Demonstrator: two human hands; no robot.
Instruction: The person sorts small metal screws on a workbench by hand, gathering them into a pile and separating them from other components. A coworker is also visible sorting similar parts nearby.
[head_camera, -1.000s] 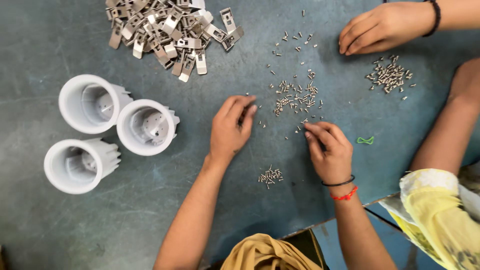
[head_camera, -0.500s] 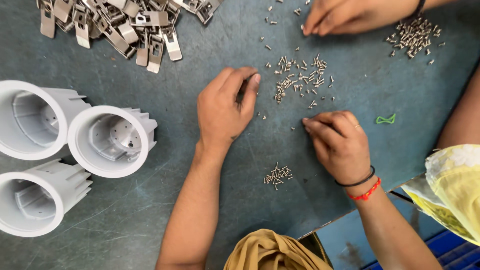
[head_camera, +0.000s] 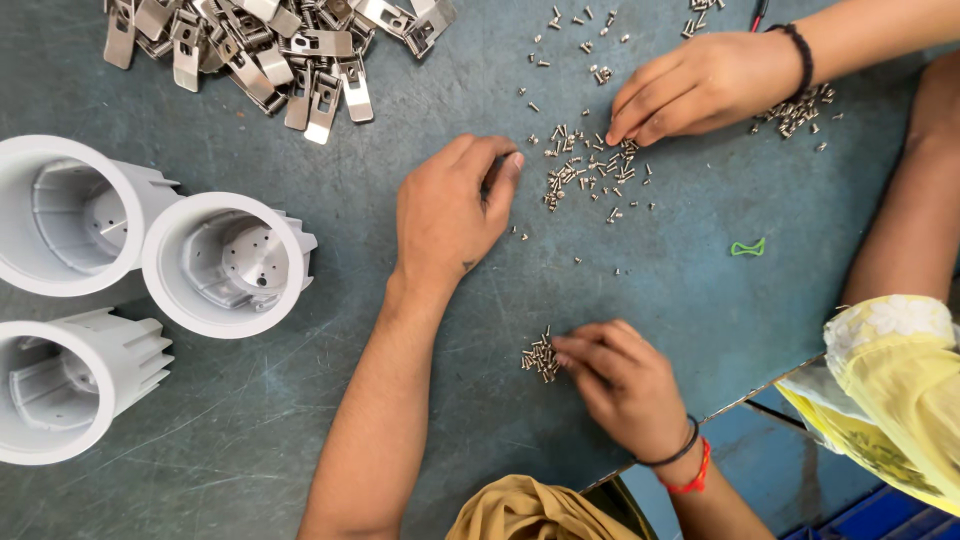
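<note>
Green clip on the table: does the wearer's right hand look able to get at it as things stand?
Probably yes. The green clip lies alone on bare table, up and right of the right hand, which rests by a small pile of screws; nothing lies between them.

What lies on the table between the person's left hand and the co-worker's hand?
In the head view, a loose scatter of small screws lies between the left hand and the co-worker's hand, whose fingers touch its edge.

Scuffed blue-grey tabletop (head_camera: 400, 440). Three white ribbed housings (head_camera: 228, 262). Silver metal clips (head_camera: 270, 50) and silver screws (head_camera: 590, 170). A small green band (head_camera: 747, 247). Red and black wristbands (head_camera: 685, 462). A co-worker's yellow garment (head_camera: 890, 390) with pale floral pattern.
</note>
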